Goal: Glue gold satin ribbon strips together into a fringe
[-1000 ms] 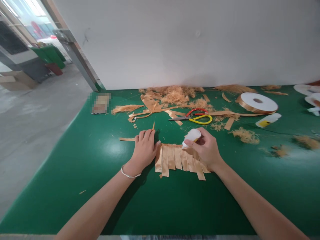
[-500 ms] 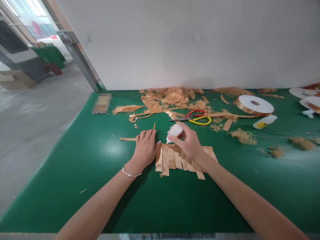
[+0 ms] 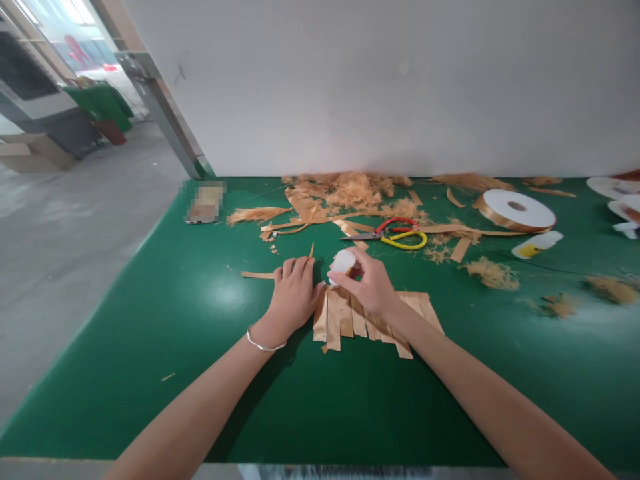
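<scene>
The right hand [image 3: 371,280] is grasping a white bottle [image 3: 343,265] between thumb and fingers, tilting it nozzle-down over the upper left end of a row of tan strips [image 3: 346,320]. The bottle's walls are hiding whatever is inside, and the nozzle is blurring into the strips, so contact there is impossible to call.

The left hand [image 3: 295,290] is resting palm down just beside that end of the row, its fingers bent and close together, its thumb reaching towards the nozzle. A narrow strip [image 3: 257,275] is poking out to its left, and a thin tip is showing beyond the fingers; the palm is covering the rest, so whether this hand is pinching anything, I cannot tell. Both forearms are slanting inward from the near edge of the counter [image 3: 150,393], with a bracelet [image 3: 266,347] circling the left wrist, and the right hand and wrist are hiding the row's upper middle.

Beyond the hands, scissors [image 3: 385,235] are lying with their handles apart, in front of tangled fibres [image 3: 354,190]. Off to the right of the right hand, a second bottle [image 3: 537,245] with a yellow label is lying near a ribbon spool [image 3: 520,208], its contents unreadable too. Farther right, white discs [image 3: 607,187] are running out of view.
</scene>
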A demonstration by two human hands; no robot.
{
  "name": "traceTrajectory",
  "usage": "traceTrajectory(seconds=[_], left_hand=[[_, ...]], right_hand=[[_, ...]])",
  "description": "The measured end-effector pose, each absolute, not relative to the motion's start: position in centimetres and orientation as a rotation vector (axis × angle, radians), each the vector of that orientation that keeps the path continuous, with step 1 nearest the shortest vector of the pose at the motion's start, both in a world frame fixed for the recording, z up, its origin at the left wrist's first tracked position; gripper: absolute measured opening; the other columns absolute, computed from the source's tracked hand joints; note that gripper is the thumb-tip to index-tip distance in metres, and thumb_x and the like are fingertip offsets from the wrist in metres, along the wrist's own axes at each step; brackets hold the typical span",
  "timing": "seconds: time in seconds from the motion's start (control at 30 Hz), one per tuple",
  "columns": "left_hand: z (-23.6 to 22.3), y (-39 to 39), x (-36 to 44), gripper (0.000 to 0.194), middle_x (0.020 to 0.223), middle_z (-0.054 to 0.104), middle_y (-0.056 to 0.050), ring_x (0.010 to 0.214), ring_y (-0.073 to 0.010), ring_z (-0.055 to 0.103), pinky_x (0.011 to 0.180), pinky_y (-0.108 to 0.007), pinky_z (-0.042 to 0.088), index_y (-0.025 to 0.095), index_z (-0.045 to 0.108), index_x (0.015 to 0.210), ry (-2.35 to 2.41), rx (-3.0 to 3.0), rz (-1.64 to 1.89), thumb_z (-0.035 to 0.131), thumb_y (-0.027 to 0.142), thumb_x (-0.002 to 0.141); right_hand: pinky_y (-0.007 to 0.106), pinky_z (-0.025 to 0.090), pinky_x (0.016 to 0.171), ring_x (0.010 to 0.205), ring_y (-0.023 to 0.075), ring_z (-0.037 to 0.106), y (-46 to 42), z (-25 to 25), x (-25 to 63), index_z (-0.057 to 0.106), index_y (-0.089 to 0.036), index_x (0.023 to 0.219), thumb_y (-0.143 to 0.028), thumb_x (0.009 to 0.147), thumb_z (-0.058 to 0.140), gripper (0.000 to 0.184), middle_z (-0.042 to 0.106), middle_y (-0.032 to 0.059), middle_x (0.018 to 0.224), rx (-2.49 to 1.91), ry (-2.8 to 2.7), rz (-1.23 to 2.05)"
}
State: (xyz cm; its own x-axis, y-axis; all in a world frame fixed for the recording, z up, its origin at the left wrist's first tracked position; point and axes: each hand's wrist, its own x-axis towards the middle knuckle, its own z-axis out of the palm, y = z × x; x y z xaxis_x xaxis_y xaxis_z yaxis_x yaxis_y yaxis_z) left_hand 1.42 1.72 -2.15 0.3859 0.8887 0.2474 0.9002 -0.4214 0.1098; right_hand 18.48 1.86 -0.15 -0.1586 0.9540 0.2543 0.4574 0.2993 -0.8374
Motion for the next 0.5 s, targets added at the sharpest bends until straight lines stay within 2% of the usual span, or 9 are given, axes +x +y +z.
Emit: traceTrajectory(seconds=[0.2, 0.4, 0.5], left_hand=[[-1.9, 1.6, 1.5, 0.044, 0.126, 0.050, -0.013, 0.113, -0.0288, 0.040, 0.090, -0.044, 0.036, 0.012, 0.045, 0.125, -1.677, -2.577, -0.412, 0.044, 0.037, 0.089], [-2.1, 1.7, 1.5, 0.044, 0.125, 0.051, -0.012, 0.113, -0.0289, 0.040, 0.090, -0.043, 0.036, 0.012, 0.044, 0.125, -1.665, -2.576, -0.420, 0.044, 0.037, 0.089], [-2.2, 1.8, 1.5, 0.045, 0.124, 0.051, -0.013, 0.112, -0.0293, 0.040, 0.090, -0.043, 0.035, 0.011, 0.044, 0.126, -1.669, -2.570, -0.419, 0.044, 0.037, 0.088]], right_hand=[[0.026, 0.034, 0.053, 0.057, 0.0122, 0.046, 0.9, -0.1, 19.6, 0.052, -0.019, 0.083, -0.043, 0.077, 0.060, 0.026, 0.055, 0.0006, 0.070, -1.325, -1.731, 0.748], [0.026, 0.038, 0.056, 0.066, 0.0144, 0.051, 0.4, -0.3, 20.6, 0.053, -0.019, 0.088, -0.042, 0.075, 0.062, 0.027, 0.059, 0.0034, 0.081, -1.347, -1.602, 0.764], [0.026, 0.038, 0.056, 0.066, 0.0143, 0.051, 0.7, -0.1, 20.0, 0.053, -0.019, 0.088, -0.043, 0.076, 0.061, 0.027, 0.059, 0.0034, 0.081, -1.303, -1.613, 0.770]])
